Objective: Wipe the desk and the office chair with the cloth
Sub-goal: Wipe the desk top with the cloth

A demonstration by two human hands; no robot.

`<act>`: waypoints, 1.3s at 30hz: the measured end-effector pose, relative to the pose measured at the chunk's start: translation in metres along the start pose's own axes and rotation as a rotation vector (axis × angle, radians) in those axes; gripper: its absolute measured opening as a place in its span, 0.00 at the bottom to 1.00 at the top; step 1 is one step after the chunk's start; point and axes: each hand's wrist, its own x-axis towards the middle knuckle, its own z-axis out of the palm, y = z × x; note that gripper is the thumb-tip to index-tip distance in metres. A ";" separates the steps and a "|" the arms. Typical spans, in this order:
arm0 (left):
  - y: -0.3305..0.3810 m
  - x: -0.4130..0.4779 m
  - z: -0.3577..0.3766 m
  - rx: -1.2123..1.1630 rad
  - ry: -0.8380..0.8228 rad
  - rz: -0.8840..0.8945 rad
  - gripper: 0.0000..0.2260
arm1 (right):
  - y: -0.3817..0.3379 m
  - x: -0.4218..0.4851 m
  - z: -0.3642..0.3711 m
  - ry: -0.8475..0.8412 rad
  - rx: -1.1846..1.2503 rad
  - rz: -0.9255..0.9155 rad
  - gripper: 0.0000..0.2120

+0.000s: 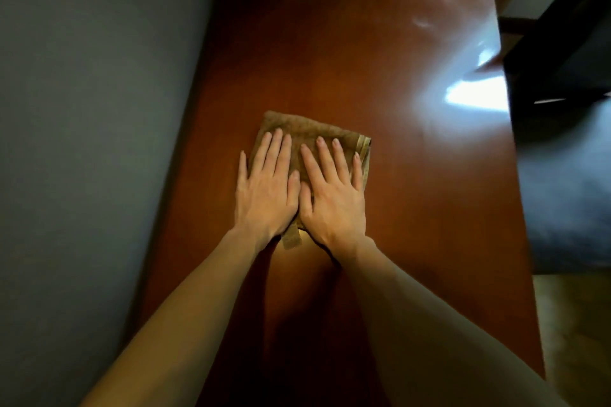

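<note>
The head view looks steeply down, close over the desk (380, 43).

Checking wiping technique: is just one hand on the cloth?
No, the left hand and right hand both press flat on the cloth on the desk.

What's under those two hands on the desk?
A folded brown cloth, flat on the desk. The left hand and right hand press on it with straight fingers, covering its middle; anything beneath the cloth is hidden.
</note>
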 end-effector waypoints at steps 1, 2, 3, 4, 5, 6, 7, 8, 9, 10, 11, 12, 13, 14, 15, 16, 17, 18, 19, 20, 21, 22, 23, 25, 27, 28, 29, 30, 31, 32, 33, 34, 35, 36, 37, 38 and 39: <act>0.007 -0.019 0.001 0.002 -0.004 -0.003 0.28 | 0.001 -0.019 -0.004 -0.009 0.004 0.003 0.27; 0.013 -0.039 0.003 0.000 -0.011 -0.005 0.28 | 0.002 -0.039 -0.009 -0.021 0.005 0.005 0.27; 0.019 -0.058 0.005 -0.006 -0.023 -0.006 0.28 | 0.001 -0.059 -0.013 -0.036 0.006 0.005 0.27; 0.024 -0.075 0.007 -0.012 -0.040 -0.005 0.28 | 0.001 -0.077 -0.016 -0.055 0.005 0.010 0.27; 0.030 -0.092 0.008 -0.014 -0.056 -0.003 0.28 | 0.001 -0.095 -0.021 -0.076 0.004 0.019 0.27; 0.034 -0.107 0.009 -0.015 -0.068 -0.002 0.28 | 0.001 -0.109 -0.025 -0.097 0.004 0.026 0.27; 0.038 -0.119 0.010 -0.018 -0.080 -0.001 0.28 | 0.002 -0.121 -0.029 -0.118 0.008 0.033 0.27; 0.042 -0.129 0.010 -0.024 -0.092 0.001 0.29 | 0.003 -0.131 -0.033 -0.135 0.013 0.036 0.28; 0.045 -0.138 0.011 -0.032 -0.106 0.004 0.29 | 0.003 -0.141 -0.036 -0.149 0.020 0.039 0.28; 0.047 -0.146 0.011 -0.040 -0.117 0.010 0.29 | 0.004 -0.149 -0.038 -0.161 0.025 0.042 0.28; 0.049 -0.154 0.012 -0.049 -0.129 0.017 0.29 | 0.004 -0.159 -0.040 -0.172 0.029 0.047 0.28; 0.052 -0.162 0.012 -0.059 -0.141 0.021 0.29 | 0.004 -0.169 -0.043 -0.181 0.030 0.055 0.28; 0.055 -0.170 0.012 -0.071 -0.154 0.022 0.29 | 0.004 -0.179 -0.044 -0.186 0.031 0.064 0.28; 0.058 -0.180 0.012 -0.083 -0.167 0.021 0.29 | 0.004 -0.190 -0.048 -0.192 0.034 0.070 0.28; 0.062 -0.189 0.011 -0.092 -0.178 0.022 0.30 | 0.004 -0.201 -0.050 -0.200 0.038 0.073 0.28; 0.066 -0.200 0.010 -0.098 -0.185 0.026 0.30 | 0.005 -0.212 -0.054 -0.210 0.039 0.075 0.28; 0.070 -0.210 0.009 -0.104 -0.190 0.030 0.30 | 0.005 -0.222 -0.057 -0.222 0.039 0.075 0.28; 0.074 -0.222 0.007 -0.115 -0.198 0.032 0.30 | 0.005 -0.233 -0.061 -0.238 0.040 0.076 0.28; 0.078 -0.232 0.006 -0.127 -0.209 0.033 0.30 | 0.005 -0.242 -0.065 -0.254 0.044 0.081 0.28; 0.082 -0.242 0.004 -0.140 -0.217 0.032 0.30 | 0.006 -0.251 -0.069 -0.267 0.049 0.086 0.28; 0.086 -0.253 0.002 -0.151 -0.224 0.029 0.30 | 0.007 -0.261 -0.073 -0.277 0.047 0.086 0.28; 0.091 -0.263 0.001 -0.167 -0.236 0.023 0.30 | 0.007 -0.269 -0.076 -0.290 0.038 0.082 0.28; 0.095 -0.271 0.000 -0.181 -0.252 0.019 0.30 | 0.009 -0.276 -0.079 -0.302 0.024 0.075 0.28; 0.103 -0.286 -0.002 -0.189 -0.287 0.018 0.31 | 0.013 -0.290 -0.085 -0.316 0.006 0.055 0.28; 0.108 -0.295 -0.003 -0.179 -0.309 0.036 0.31 | 0.019 -0.299 -0.088 -0.317 0.007 0.045 0.28; 0.110 -0.300 -0.003 -0.174 -0.317 0.047 0.31 | 0.021 -0.304 -0.089 -0.318 0.014 0.038 0.28; 0.111 -0.303 -0.003 -0.169 -0.322 0.058 0.31 | 0.023 -0.308 -0.090 -0.312 0.022 0.034 0.28; 0.113 -0.306 -0.003 -0.167 -0.322 0.065 0.31 | 0.026 -0.313 -0.091 -0.302 0.031 0.032 0.28; 0.117 -0.309 -0.002 -0.166 -0.320 0.072 0.31 | 0.030 -0.318 -0.091 -0.292 0.036 0.030 0.28; 0.120 -0.312 0.000 -0.172 -0.318 0.077 0.32 | 0.034 -0.323 -0.092 -0.287 0.041 0.028 0.28; 0.124 -0.314 0.001 -0.178 -0.317 0.082 0.32 | 0.039 -0.328 -0.093 -0.283 0.046 0.023 0.28; 0.130 -0.317 0.003 -0.184 -0.314 0.086 0.32 | 0.045 -0.332 -0.094 -0.279 0.050 0.016 0.28; 0.136 -0.320 0.005 -0.184 -0.313 0.091 0.33 | 0.053 -0.336 -0.095 -0.274 0.052 0.008 0.28; 0.143 -0.322 0.007 -0.181 -0.315 0.098 0.34 | 0.061 -0.340 -0.097 -0.267 0.052 0.000 0.28; 0.151 -0.323 0.010 -0.171 -0.319 0.104 0.35 | 0.070 -0.342 -0.099 -0.259 0.049 -0.006 0.28; 0.158 -0.323 0.012 -0.159 -0.325 0.109 0.35 | 0.078 -0.344 -0.101 -0.254 0.046 -0.007 0.28; 0.164 -0.321 0.014 -0.149 -0.331 0.114 0.35 | 0.085 -0.343 -0.102 -0.248 0.045 -0.001 0.27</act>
